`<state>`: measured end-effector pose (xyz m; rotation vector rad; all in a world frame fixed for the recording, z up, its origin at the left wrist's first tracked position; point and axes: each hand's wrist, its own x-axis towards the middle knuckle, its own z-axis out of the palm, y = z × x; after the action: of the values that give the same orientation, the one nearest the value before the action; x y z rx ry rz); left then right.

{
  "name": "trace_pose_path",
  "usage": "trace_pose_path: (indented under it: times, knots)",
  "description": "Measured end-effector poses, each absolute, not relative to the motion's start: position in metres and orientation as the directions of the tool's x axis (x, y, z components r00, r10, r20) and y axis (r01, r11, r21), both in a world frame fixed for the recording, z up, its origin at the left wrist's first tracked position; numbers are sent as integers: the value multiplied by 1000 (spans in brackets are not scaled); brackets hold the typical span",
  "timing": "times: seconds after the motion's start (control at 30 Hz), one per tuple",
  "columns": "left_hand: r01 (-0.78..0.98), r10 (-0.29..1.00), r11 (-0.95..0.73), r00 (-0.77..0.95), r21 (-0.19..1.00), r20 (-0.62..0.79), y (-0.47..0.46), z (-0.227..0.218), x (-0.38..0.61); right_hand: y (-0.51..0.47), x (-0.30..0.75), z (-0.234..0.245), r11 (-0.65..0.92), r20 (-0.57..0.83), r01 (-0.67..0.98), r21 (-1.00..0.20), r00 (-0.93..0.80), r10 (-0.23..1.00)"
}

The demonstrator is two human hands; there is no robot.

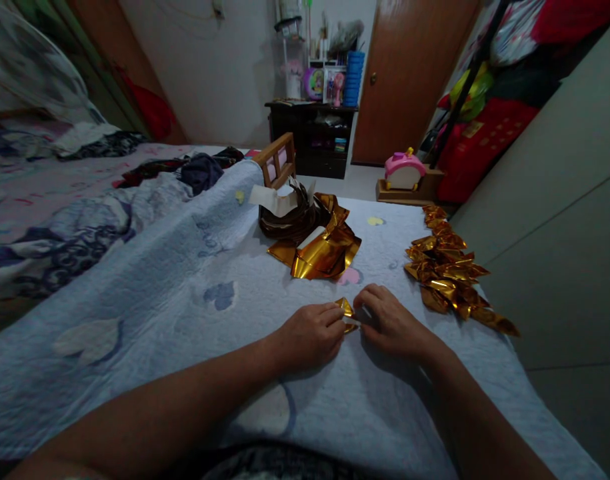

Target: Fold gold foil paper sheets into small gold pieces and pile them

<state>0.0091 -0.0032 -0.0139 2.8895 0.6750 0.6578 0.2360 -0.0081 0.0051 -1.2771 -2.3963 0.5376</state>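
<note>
Now, head view | left hand (309,335) and right hand (392,325) both pinch the small gold foil piece (345,308), low on the blue quilt (185,293) | loose gold foil sheets (325,255) beyond | folded foil pile (449,275) right.

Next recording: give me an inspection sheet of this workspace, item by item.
Surface: pale blue quilt on a bed.
Job's things: gold foil piece between the hands; foil sheets behind it; folded pile at right.
Clutter: brown container, clothes.
Grips: left hand and right hand both pinch the foil piece.
Cables: nothing seen.
Surroundings: door, dark shelf, pink toy.
</note>
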Motion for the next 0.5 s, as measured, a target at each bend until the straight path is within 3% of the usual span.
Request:
trace_pose_path:
  times: [0.5]
  knots:
    - [344, 424, -903, 809, 256, 408, -1, -12, 2, -7, 220, -4, 596, 263, 598, -535, -553, 791]
